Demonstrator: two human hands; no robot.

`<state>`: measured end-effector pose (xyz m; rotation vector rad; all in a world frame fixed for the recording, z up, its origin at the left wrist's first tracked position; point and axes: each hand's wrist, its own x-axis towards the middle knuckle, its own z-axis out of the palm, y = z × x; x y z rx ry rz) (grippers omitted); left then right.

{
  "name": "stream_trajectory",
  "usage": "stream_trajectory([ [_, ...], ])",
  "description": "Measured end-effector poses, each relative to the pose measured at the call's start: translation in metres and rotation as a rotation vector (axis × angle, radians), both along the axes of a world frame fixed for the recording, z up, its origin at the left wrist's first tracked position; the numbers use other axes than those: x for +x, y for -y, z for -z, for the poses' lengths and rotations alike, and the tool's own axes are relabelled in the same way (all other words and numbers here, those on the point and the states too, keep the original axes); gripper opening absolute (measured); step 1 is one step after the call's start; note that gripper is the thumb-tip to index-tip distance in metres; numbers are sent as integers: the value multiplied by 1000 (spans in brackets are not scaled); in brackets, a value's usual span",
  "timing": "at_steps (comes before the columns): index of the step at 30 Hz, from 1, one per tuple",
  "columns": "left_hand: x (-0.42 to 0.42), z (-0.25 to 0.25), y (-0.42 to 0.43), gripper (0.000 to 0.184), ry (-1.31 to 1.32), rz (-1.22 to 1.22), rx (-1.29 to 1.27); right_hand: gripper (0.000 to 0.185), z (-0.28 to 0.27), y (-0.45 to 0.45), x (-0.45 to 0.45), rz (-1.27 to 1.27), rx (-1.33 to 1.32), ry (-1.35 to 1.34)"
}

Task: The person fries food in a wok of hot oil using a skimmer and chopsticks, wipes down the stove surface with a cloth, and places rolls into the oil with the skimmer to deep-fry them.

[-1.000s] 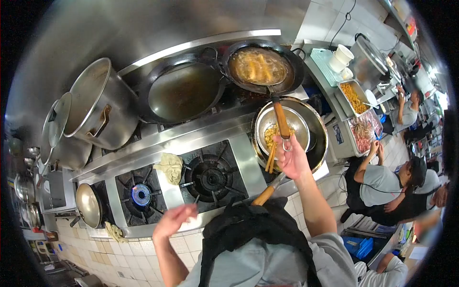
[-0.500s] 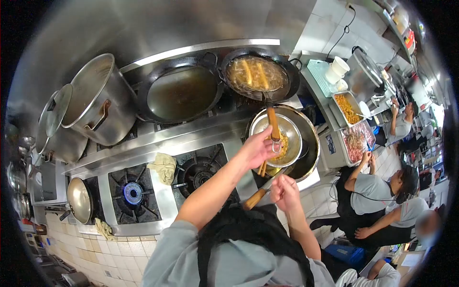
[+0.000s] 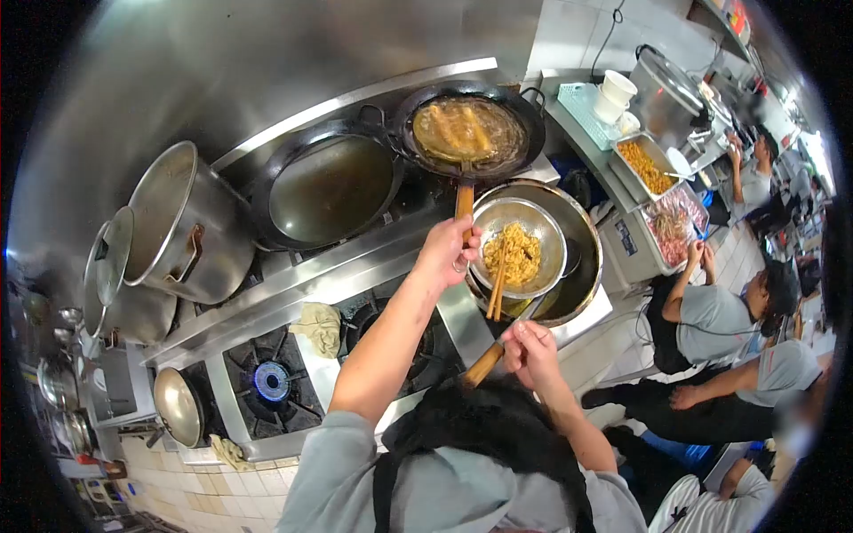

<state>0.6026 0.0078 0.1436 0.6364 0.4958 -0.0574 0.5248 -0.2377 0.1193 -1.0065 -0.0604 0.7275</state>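
My left hand point(image 3: 449, 250) is closed around the wooden handle point(image 3: 464, 202) of a strainer, which reaches into the back-right wok point(image 3: 515, 160). Long golden pieces point(image 3: 460, 133) lie in its bubbling oil. With curled fingers, my right hand point(image 3: 530, 351) is beside the wooden-handled utensil point(image 3: 484, 364); anything in its grip is too small to tell. That utensil leans into a large pan point(image 3: 582, 298). Inside the pan sits a metal bowl point(image 3: 553, 233) of yellow-brown food point(image 3: 515, 256), with wooden chopsticks point(image 3: 498, 289) resting in it.
A second wok point(image 3: 333, 191) with liquid and tall pots point(image 3: 195, 231) stand left. The front-left burner point(image 3: 271, 380) has a blue flame, near a cloth point(image 3: 317, 329) and small pan point(image 3: 178, 407). At right are food trays point(image 3: 635, 182) and co-workers point(image 3: 720, 315).
The strainer handle has passed from my right hand to my left, which came over from the front burners. My right hand has moved down beside the other utensil. The bowl's food is less covered.
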Motion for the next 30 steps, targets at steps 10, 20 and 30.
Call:
stream_trajectory([
  [10,-5,-33,13,20,-53,-40,-1,30,-6,0,-1,37,-24,-8],
  [20,3,-1,-7,16,-3,43,49,30,6,-1,4,55,-23,9],
  [30,-10,2,-3,18,-45,75,221,29,3,-1,8,52,-7,-43],
])
